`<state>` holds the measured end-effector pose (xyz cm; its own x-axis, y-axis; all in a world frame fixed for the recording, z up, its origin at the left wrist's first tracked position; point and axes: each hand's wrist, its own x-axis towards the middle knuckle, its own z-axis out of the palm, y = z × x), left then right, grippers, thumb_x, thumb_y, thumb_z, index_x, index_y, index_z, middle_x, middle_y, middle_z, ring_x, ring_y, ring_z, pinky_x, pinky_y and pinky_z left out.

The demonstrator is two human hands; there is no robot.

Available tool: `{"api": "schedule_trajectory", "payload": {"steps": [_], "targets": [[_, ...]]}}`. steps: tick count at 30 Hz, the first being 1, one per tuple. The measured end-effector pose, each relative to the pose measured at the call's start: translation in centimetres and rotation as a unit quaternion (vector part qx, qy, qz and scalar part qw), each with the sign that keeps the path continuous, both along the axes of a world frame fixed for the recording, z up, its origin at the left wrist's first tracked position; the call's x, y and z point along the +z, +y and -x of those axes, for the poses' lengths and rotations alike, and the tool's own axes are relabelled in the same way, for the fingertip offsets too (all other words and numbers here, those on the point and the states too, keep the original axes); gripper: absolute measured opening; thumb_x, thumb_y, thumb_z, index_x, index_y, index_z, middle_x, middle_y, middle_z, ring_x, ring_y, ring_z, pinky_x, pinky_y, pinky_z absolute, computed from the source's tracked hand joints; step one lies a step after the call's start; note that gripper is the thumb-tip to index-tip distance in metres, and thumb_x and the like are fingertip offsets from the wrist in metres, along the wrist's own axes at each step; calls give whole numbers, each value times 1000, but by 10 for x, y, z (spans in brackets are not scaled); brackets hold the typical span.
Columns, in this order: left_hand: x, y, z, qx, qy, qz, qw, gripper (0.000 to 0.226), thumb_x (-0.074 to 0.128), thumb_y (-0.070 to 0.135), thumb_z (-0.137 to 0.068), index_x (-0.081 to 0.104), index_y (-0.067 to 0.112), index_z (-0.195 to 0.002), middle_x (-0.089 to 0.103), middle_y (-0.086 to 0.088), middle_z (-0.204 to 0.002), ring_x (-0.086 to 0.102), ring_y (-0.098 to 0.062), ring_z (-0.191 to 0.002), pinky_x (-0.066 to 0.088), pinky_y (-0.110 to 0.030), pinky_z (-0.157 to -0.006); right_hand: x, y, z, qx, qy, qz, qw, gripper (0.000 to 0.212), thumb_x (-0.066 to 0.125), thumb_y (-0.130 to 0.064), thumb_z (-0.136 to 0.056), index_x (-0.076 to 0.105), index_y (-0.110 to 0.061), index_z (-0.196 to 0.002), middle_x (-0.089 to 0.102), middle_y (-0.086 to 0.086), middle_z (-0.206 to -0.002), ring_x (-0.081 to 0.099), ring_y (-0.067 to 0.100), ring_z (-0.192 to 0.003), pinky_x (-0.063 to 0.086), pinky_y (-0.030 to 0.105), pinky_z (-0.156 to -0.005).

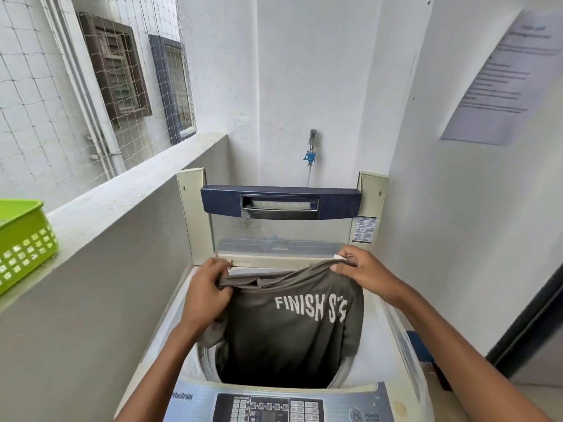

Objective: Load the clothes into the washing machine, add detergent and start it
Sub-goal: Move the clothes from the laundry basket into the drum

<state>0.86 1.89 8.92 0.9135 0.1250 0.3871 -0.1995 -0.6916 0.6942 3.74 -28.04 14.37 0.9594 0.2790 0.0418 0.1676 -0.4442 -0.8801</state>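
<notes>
Grey T-shirt (292,327) hangs spread over the washing machine (405,354) drum mouth — held wide so it drops in flat. Left hand (204,292) pinches its 10 o'clock shoulder, right hand (362,271) the 1 o'clock one; lid (280,205) up.

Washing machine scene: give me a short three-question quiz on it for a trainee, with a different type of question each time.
1. True or false: the washing machine has its lid shut.
2. Multiple choice: what do the left hand and right hand hold above the drum? A a grey T-shirt; B a towel; C a detergent bottle.
3. Fill in: the green basket stands on the ___ at the person's left.
Key: 1 false; 2 A; 3 ledge.
</notes>
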Motion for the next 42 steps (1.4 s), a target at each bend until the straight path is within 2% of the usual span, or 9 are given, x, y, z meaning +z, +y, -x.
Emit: {"api": "schedule_trajectory", "payload": {"steps": [4, 7, 9, 14, 22, 27, 30, 33, 42], "targets": [[13, 1, 0, -21, 26, 232, 972, 24, 47, -4, -85, 49, 18, -76, 54, 7, -71, 47, 2, -55, 39, -10, -54, 11, 1, 3, 74, 17, 135, 988, 26, 76, -18, -74, 58, -14, -92, 62, -2, -91, 58, 13, -86, 44, 18, -72], [13, 13, -2, 2, 2, 252, 968, 31, 37, -7, -89, 54, 18, -82, 57, 3, -85, 53, 8, -68, 39, -2, -62, 10, -2, 0, 80, -25, 519, 850, 36, 76, -30, -70, 64, -16, -101, 62, 2, -104, 52, 21, -102, 43, 32, -77], [9, 22, -2, 50, -3, 240, 970, 28, 35, -9, -87, 55, 11, -84, 57, -2, -84, 53, -8, -78, 38, -3, -61, 6, -7, -3, 53, -49, 564, 822, 33, 76, -33, -68, 65, -15, -93, 61, 3, -94, 47, 21, -100, 36, 33, -74], [-10, 58, -1, 116, 46, 54, 991, 29, 46, -8, -83, 68, 6, -93, 66, -15, -99, 57, -31, -97, 38, -30, -85, 7, -25, -6, -3, 88, 188, 978, 16, 76, -6, -70, 60, -7, -73, 58, 5, -70, 55, 15, -64, 40, 22, -54], [22, 51, 12, 92, -28, 91, 991, 32, 29, 19, -80, 55, 1, -73, 55, -10, -69, 47, -22, -68, 35, -35, -62, 19, -24, 0, -138, 176, -216, 950, 12, 60, -17, -87, 69, -9, -83, 72, 3, -62, 67, 16, -56, 52, 27, -62], [11, 20, -22, 68, -16, 329, 942, 40, 24, -1, -92, 55, 21, -81, 58, -8, -83, 57, -27, -77, 49, -30, -68, 8, 0, -13, -189, 179, -258, 931, 15, 48, -24, -95, 56, -13, -101, 65, 8, -80, 64, 23, -68, 54, 34, -60], [-11, -3, -43, 15, 17, 194, 981, 41, 31, -5, -91, 63, 17, -105, 58, -9, -121, 51, -27, -120, 36, -28, -98, -23, 13, -23, -164, 199, -172, 951, 21, 43, -30, -97, 48, -19, -115, 60, 1, -101, 58, 25, -101, 41, 40, -87], [-33, -19, -53, -36, 123, 65, 990, 56, 43, -1, -93, 32, 18, -144, 10, -11, -157, 10, -21, -146, 19, -24, -110, -55, 13, -22, -102, 254, -43, 961, 48, 51, -33, -93, 37, -24, -139, 43, -2, -137, 37, 23, -133, 30, 44, -102], [-38, -88, -52, -157, 302, -67, 938, 26, 47, 10, -92, 63, 7, -112, 65, -13, -113, 60, -27, -107, 43, -26, -87, -85, -48, 3, -77, 295, -23, 952, 15, 52, -20, -92, 62, -14, -101, 66, 13, -106, 67, 26, -87, 51, 32, -75]]}}
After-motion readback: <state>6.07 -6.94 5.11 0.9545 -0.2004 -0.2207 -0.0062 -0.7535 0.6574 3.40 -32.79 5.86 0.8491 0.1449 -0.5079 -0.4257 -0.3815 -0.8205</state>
